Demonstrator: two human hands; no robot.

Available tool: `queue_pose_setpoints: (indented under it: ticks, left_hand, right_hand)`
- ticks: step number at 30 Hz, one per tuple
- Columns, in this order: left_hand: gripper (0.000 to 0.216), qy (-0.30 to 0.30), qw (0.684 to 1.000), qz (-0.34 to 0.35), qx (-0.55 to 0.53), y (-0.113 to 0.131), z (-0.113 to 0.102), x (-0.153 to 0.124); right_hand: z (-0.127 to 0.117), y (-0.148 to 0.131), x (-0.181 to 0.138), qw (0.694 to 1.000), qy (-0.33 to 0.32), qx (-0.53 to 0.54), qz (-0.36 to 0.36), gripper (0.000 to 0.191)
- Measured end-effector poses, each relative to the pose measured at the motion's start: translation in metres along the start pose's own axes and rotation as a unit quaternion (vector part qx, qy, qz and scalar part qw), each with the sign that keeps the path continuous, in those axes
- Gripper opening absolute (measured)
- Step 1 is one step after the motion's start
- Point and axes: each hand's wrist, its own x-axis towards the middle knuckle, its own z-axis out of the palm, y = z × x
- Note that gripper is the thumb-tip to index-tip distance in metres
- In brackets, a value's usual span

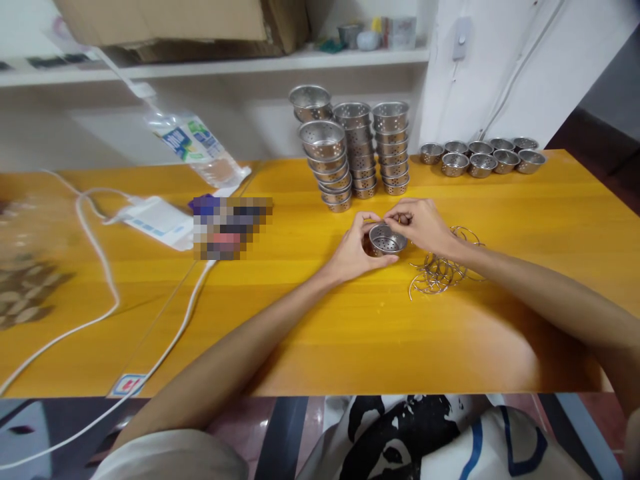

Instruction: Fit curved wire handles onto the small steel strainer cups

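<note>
A small perforated metal cup stands on the yellow table, its open top facing up. My left hand is wrapped round its left side, thumb at the front and fingers behind. At the cup's back right rim, my right hand has its fingers pinched together; whatever lies between the fingertips is too small to make out. Under and beside my right forearm lies a tangle of thin curved metal wires. Just behind the hands rise stacks of similar perforated cups.
Several single cups stand in rows at the back right. On the left are a plastic bottle, a white power strip, white cables and a clear bag of brown pieces. A shelf holds a cardboard box.
</note>
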Motion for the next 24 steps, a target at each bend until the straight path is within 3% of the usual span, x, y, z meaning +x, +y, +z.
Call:
queue_pose_setpoints:
  ticks: [5,9,11,14,17,20,22,24]
  left_hand:
    - [0.044,0.003,0.992,0.082,0.098,0.006,-0.003,0.002]
    - [0.046,0.008,0.993,0.077,0.093,0.008,-0.003,0.004]
    - [0.045,0.006,0.995,0.056,0.085,0.006,-0.003,0.005]
    - [0.047,0.014,0.998,0.018,0.06,0.002,-0.005,0.006]
    - [0.054,0.013,1.0,-0.004,0.022,-0.002,-0.006,0.007]
    - [0.054,0.002,1.0,0.0,0.005,-0.002,-0.007,0.007]
    - [0.054,0.003,1.0,0.013,0.005,0.0,-0.008,0.006]
    - [0.054,0.005,1.0,0.027,0.005,0.002,-0.008,0.006]
  right_hand:
    - [0.009,-0.001,-0.004,0.998,0.023,0.045,0.044,0.015]
    - [0.017,0.004,-0.001,0.986,0.044,0.145,0.069,0.015]
    - [0.015,0.007,0.002,0.977,0.001,0.209,0.054,0.016]
    - [0.006,0.009,0.006,0.952,-0.096,0.29,0.032,0.037]
    - [-0.002,0.006,0.007,0.934,-0.128,0.334,0.024,0.041]
    - [-0.002,0.006,0.007,0.948,-0.061,0.304,0.068,0.029]
    - [-0.001,0.007,0.008,0.954,0.014,0.27,0.129,0.033]
    - [-0.002,0.009,0.009,0.946,0.036,0.274,0.172,0.04]
